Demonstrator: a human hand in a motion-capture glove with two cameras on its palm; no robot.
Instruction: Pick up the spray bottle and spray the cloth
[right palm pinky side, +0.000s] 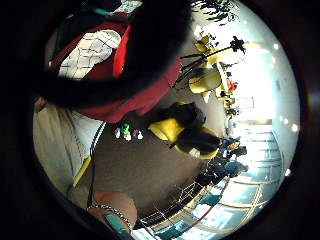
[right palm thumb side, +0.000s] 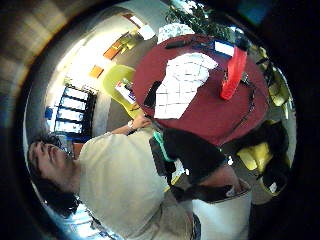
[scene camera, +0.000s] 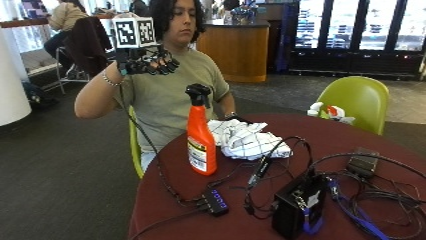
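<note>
No text is being shown clearly enough to be read. A label is being carried on the front of the orange spray bottle (scene camera: 201, 141) standing on the round table (scene camera: 373, 150), with a yellow band and dark print, but its words and any brand cannot be made out.

bare hand (scene camera: 231, 118) hidden behind cloth (scene camera: 246, 140), bottle label (scene camera: 198, 152) unreadable

Round maroon desk (scene camera: 373, 145) with a black box (scene camera: 297, 206) and tangled cables (scene camera: 373, 190) lower right, small USB hub (scene camera: 214, 201) near the front, lime-green chair (scene camera: 356, 100) behind.
</note>
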